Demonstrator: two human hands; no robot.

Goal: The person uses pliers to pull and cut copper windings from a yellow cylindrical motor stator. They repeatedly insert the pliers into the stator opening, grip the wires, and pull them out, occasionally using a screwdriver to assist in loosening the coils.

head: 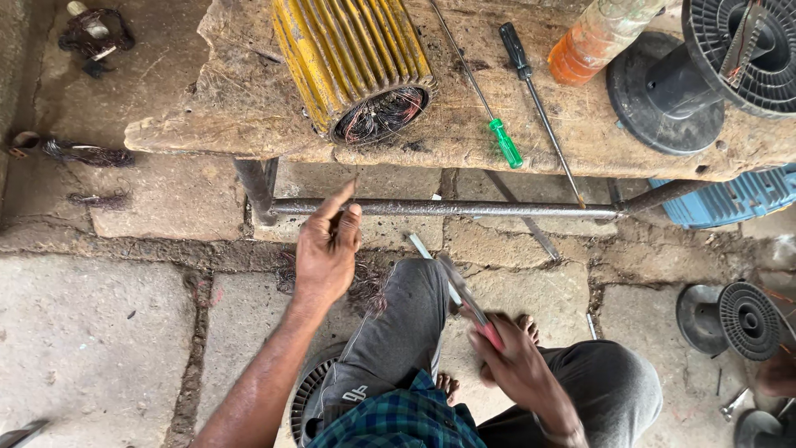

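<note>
My left hand (326, 249) is raised below the bench edge, thumb and forefinger pinched together, perhaps on a thin strand that I cannot make out. My right hand (518, 365) grips a red-handled metal cutter (464, 297) that points up and left over my knee. A yellow ribbed motor stator (352, 54) lies on the worn wooden bench (232, 116), its open end with copper windings (381, 114) facing me, just above my left hand.
On the bench lie a green-handled screwdriver (504, 141), a black-handled screwdriver (531, 79), an orange-filled plastic bottle (593, 37) and a black wire spool (713, 62). A steel crossbar (448, 208) runs under the bench. Black spools (738, 319) and a blue motor (730, 199) sit at right.
</note>
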